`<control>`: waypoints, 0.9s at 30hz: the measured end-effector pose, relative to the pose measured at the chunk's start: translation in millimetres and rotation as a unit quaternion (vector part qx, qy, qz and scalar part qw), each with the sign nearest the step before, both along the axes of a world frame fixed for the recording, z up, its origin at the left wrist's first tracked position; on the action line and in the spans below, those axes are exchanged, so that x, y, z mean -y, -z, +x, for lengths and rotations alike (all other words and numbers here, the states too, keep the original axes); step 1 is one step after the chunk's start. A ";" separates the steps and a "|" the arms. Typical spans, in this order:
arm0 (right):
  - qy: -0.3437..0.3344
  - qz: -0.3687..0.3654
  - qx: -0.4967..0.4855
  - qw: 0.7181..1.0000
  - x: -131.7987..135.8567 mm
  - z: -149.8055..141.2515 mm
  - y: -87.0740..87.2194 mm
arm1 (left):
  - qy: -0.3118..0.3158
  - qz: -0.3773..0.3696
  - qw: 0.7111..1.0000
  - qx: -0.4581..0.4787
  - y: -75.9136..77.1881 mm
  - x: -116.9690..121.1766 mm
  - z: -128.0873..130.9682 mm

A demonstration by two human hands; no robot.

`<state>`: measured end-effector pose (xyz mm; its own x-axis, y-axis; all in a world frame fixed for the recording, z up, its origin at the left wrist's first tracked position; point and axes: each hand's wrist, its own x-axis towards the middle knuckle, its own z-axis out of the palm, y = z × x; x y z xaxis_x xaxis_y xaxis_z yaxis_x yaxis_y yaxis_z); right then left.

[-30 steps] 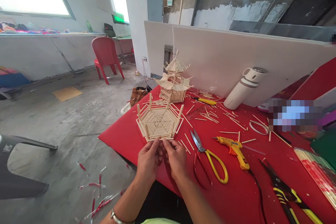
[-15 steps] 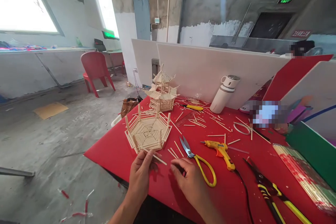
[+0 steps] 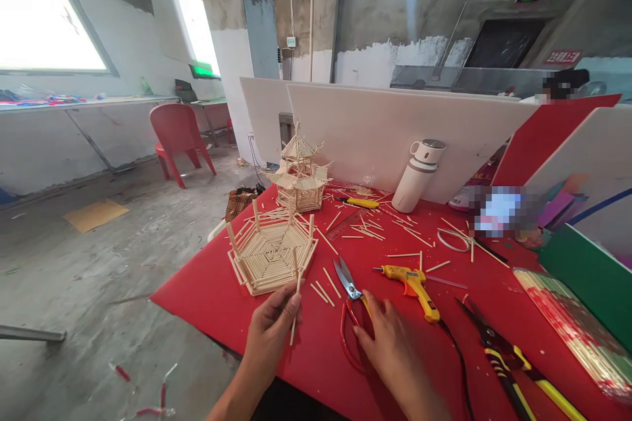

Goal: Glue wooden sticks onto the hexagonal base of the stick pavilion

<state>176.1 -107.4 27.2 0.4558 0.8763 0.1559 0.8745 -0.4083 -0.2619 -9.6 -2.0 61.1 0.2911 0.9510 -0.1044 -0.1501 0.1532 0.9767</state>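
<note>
The left hand [image 3: 271,325] pinches a thin stick [image 3: 293,335] in its fingers above the near edge of the red tabletop [image 3: 197,291], the stick's long axis nearly up-and-down in view. The right hand [image 3: 392,345] is at the handles of scissors [image 3: 351,289] whose blades point far-left; I cannot tell whether its fingers grip. White boards [image 3: 385,125] line the far edge, and a red chair [image 3: 175,128] stands on the grey floor [image 3: 153,256].

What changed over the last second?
Right hand parted from the left hand and moved right to the scissors; whether it grips them is unclear. Left hand kept its stick, turning it from crosswise to near-vertical in view. Glue gun and pagoda model stayed put.
</note>
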 end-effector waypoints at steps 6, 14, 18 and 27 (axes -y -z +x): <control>0.038 -0.098 -0.015 0.994 -10.5 4.0 -20.4 | 0.041 0.009 0.999 0.008 -0.6 -0.7 -0.8; 0.051 -0.017 -0.105 0.993 1.2 18.7 -7.1 | 0.042 -0.003 0.999 0.005 -9.0 -1.3 0.8; -0.014 0.142 -0.201 0.969 19.0 17.3 -12.2 | 0.061 0.003 0.998 0.004 -14.1 -0.2 6.3; -0.160 0.131 -0.234 0.950 31.2 -16.2 -49.8 | 0.119 0.075 0.990 -0.005 -32.9 7.0 8.0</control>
